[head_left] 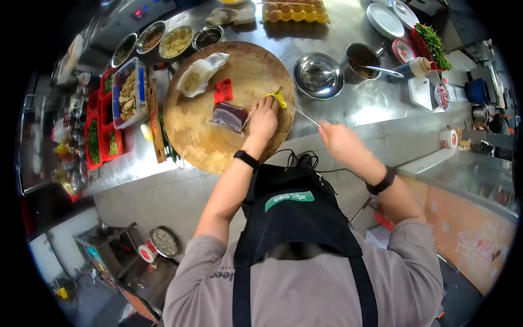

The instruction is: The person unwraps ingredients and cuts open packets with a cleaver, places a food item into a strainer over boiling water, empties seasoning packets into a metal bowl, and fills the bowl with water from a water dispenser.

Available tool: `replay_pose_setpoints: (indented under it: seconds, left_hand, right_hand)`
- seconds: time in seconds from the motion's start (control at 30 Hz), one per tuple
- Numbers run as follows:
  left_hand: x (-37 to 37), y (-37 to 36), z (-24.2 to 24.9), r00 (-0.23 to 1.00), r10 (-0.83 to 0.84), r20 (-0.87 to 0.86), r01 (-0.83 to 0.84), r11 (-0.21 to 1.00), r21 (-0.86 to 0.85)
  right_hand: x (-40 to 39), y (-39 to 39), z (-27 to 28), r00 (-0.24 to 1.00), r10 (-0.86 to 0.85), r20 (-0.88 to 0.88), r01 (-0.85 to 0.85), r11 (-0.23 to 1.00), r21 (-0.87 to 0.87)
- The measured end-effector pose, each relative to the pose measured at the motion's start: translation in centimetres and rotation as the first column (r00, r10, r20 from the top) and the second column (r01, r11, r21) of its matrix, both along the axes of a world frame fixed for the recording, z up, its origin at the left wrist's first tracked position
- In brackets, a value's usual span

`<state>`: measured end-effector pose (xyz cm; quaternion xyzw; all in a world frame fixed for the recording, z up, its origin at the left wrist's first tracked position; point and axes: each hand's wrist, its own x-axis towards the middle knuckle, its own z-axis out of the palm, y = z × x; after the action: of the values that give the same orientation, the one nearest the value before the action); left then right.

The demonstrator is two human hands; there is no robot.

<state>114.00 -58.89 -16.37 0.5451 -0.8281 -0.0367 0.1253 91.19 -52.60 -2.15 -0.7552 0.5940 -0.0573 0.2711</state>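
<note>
On the round wooden chopping board (207, 147), my left hand (264, 117) presses down with its fingertips closed on a small yellow packet (279, 98). My right hand (346, 144) is closed around the end of a thin metal utensil (308, 117), whose tip reaches the board's right edge; I cannot make out its exact kind. Beside my left hand lies a clear sealed pouch with a dark purple-brown block (229, 117). A red packet (223, 91) sits just above it. Farther up is a crumpled white bag (202, 73) with something pale yellow inside.
A steel bowl (318, 76) and a steel pot (362, 61) with a spoon stand right of the board. Left are a clear tub of sliced food (129, 92) and red trays of greens (93, 139). Several ingredient bowls (176, 42) and a yellow egg tray (295, 12) line the back.
</note>
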Motion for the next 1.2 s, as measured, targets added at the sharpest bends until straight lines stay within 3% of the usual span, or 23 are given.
replay_pose_setpoints:
  seconds: [0.4,0.5,0.57,0.6,0.63,0.7,0.73,0.8,0.83,0.9,0.93,0.97,1.0,1.03,1.07,1.1,1.13,1.17,1.2]
  left_hand:
    - [0.3,0.1,-0.6,0.998,-0.026,-0.055,0.019,0.993,-0.12]
    - [0.7,0.5,0.0,0.997,-0.013,-0.08,0.01,0.999,-0.042]
    - [1.0,1.1,0.2,0.996,-0.004,-0.088,0.001,0.999,-0.038]
    - [1.2,1.8,0.2,0.996,-0.005,-0.09,0.003,1.0,-0.018]
    - [1.5,2.1,0.3,0.996,0.002,-0.086,-0.004,1.0,-0.018]
    - [1.9,2.6,0.5,0.985,0.0,-0.17,0.003,1.0,0.013]
    - [2.1,2.8,0.8,0.987,-0.005,-0.163,0.006,1.0,0.008]
    - [2.4,3.7,1.5,0.865,0.047,-0.5,-0.047,0.999,0.011]
    - [2.5,4.1,2.1,0.867,0.043,-0.496,-0.045,0.999,0.009]
    - [2.8,4.9,3.3,0.598,0.142,-0.789,-0.05,0.989,0.14]
    - [3.1,5.0,3.0,0.602,0.143,-0.786,-0.052,0.989,0.14]
    - [3.4,5.1,2.7,0.533,0.228,-0.815,0.0,0.963,0.269]
    - [3.7,5.2,2.4,0.464,0.319,-0.827,0.06,0.92,0.388]
    - [3.8,5.3,2.0,0.467,0.322,-0.824,0.053,0.92,0.389]
    - [3.4,5.2,2.9,0.35,0.368,-0.861,0.098,0.9,0.424]
    - [3.1,5.0,3.7,0.228,0.413,-0.882,0.147,0.881,0.45]
    - [2.9,4.7,4.2,0.228,0.411,-0.883,0.145,0.882,0.448]
    - [2.7,4.4,4.7,0.22,0.423,-0.879,0.174,0.87,0.462]
    - [2.4,4.0,5.1,0.215,0.432,-0.876,0.206,0.856,0.474]
  right_hand:
    - [-2.0,-3.7,3.1,0.972,0.166,-0.169,-0.155,0.985,0.077]
    - [-4.0,-3.5,6.0,0.932,0.251,-0.26,-0.208,0.961,0.181]
    - [-3.7,-2.5,6.9,0.958,0.088,-0.272,-0.078,0.996,0.048]
    - [-3.5,-2.3,5.6,0.978,0.09,-0.188,-0.104,0.992,-0.068]
    - [-2.7,-2.5,4.1,0.978,0.097,-0.184,-0.111,0.991,-0.069]
    - [0.5,-3.5,0.7,0.998,0.061,-0.035,-0.069,0.943,-0.325]
    - [2.5,-4.2,-0.6,0.994,0.024,-0.109,-0.055,0.953,-0.296]
    - [5.0,-5.5,-5.0,0.986,-0.006,-0.164,-0.051,0.939,-0.341]
    - [5.6,-6.0,-7.9,0.989,0.003,-0.145,-0.063,0.909,-0.413]
    - [6.7,-6.4,-10.6,0.995,0.012,-0.102,-0.053,0.911,-0.408]
    - [6.9,-6.5,-11.6,0.998,0.023,-0.064,-0.047,0.914,-0.403]
    - [7.0,-6.6,-12.3,0.998,0.025,-0.06,-0.047,0.914,-0.403]
    - [7.0,-6.8,-13.0,0.999,0.029,0.033,-0.013,0.903,-0.429]
    - [6.8,-7.1,-13.7,0.991,0.036,0.126,0.025,0.893,-0.45]
    - [6.3,-8.1,-13.7,0.954,0.117,0.277,0.046,0.854,-0.519]
    - [6.2,-8.0,-12.0,0.952,0.12,0.28,0.045,0.854,-0.519]
    - [6.0,-7.9,-8.8,0.759,-0.016,0.651,0.085,0.994,-0.075]
    - [5.8,-7.7,-6.6,0.474,-0.298,0.829,-0.057,0.929,0.367]
    - [5.8,-7.9,-6.0,0.433,-0.276,0.858,-0.128,0.923,0.362]
